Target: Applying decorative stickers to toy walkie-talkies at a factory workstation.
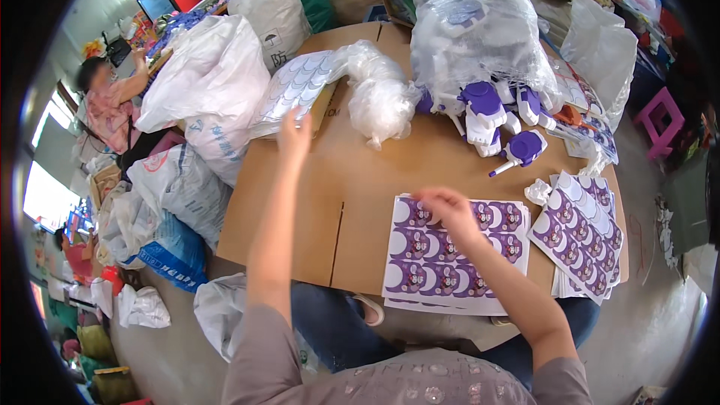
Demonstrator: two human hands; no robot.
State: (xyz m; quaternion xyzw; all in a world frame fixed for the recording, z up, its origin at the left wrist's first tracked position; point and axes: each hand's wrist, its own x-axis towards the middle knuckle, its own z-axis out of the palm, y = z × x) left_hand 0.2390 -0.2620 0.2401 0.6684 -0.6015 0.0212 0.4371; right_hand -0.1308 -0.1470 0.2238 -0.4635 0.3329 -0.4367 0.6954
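Observation:
My left hand (295, 135) reaches over the cardboard-topped surface to the near edge of a pile of white sheets (296, 86) with a scale-like cut pattern. Its fingers are stretched out at the sheets' edge, and I see nothing gripped in them. Above the top of a stack of purple-and-white sticker sheets (405, 251) is my right hand (450, 210). Its fingers are extended to the left and a little blurred, with nothing visible in them. A second stack of sticker sheets (577, 232) lies to the right, topped partly by a whitish peeled strip.
Crumpled clear plastic (379, 101) lies beyond the hands. A large clear bag (480, 22) spills purple-and-white plastic parts (484, 109); one loose part (525, 148) lies nearer. Stuffed white sacks (206, 67) crowd the left. A pink stool (660, 124) stands right. Another person (112, 105) sits far left.

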